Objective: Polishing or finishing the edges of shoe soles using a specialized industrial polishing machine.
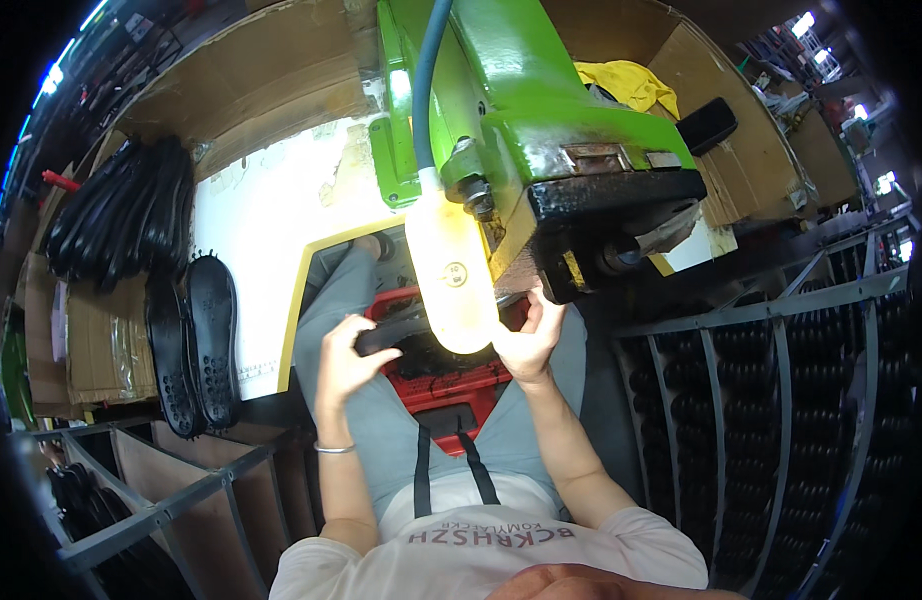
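Observation:
My left hand (347, 362) is closed on one end of a black shoe sole (389, 332), thumb on the near side and fingers on the far side. A bright white lamp (451, 275) hangs in front and hides the sole's middle. To the right of the lamp, my right hand (531, 340) is raised under the black head (611, 215) of a green machine (526, 120). Its fingers are bent together at the machine's lower edge; what they grip is hidden. Below both hands a red crate (426, 390) between my knees contains black scraps.
At left, a bundle of black soles (121, 215) lies by a cardboard box (106, 340), with two soles (213, 335) on the yellow-edged white table (266, 240). A metal rack (771, 320) packed with black soles stands right. Another rack (166, 515) is lower left. Yellow cloth (631, 85) lies behind the machine.

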{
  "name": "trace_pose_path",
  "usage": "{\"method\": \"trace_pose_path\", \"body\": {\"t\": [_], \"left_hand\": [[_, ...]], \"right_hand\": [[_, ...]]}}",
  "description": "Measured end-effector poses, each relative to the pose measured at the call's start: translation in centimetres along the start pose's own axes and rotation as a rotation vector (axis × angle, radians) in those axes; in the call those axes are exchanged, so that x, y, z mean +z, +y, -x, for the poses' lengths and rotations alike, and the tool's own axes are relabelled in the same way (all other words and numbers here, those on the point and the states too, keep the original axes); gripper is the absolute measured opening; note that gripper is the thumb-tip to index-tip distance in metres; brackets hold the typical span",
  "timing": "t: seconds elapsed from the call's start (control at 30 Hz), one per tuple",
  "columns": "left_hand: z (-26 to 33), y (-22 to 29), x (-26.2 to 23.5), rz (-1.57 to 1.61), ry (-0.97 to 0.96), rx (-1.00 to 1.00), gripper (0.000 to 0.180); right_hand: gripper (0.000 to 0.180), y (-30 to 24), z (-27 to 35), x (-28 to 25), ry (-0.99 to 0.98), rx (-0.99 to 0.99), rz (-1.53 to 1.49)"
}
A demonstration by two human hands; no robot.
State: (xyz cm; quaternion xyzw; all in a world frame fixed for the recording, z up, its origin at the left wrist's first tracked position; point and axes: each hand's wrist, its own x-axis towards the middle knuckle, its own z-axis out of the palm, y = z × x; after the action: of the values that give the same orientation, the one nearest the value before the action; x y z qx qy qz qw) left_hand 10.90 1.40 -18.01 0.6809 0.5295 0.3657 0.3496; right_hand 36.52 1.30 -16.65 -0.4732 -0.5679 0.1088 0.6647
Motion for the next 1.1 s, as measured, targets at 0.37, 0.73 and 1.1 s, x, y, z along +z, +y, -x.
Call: {"method": "trace_pose_path", "body": {"t": [0.37,0.73,1.1], "left_hand": [[-1.7,5.4,10.7,0.409,0.211,0.128,0.029],[-0.8,3.4,16.2,0.709,0.390,0.059,0.036],[-2.4,8.4,8.5,0.556,0.307,0.232,0.049]], "right_hand": [[0.066,2.1,1.8,-1.0,-0.037,0.109,-0.081],[0.063,7.7,10.3,-2.6,-0.011,1.145,-1.137],[0.064,5.5,0.6,-9.7,0.190,0.643,-0.310]]}}
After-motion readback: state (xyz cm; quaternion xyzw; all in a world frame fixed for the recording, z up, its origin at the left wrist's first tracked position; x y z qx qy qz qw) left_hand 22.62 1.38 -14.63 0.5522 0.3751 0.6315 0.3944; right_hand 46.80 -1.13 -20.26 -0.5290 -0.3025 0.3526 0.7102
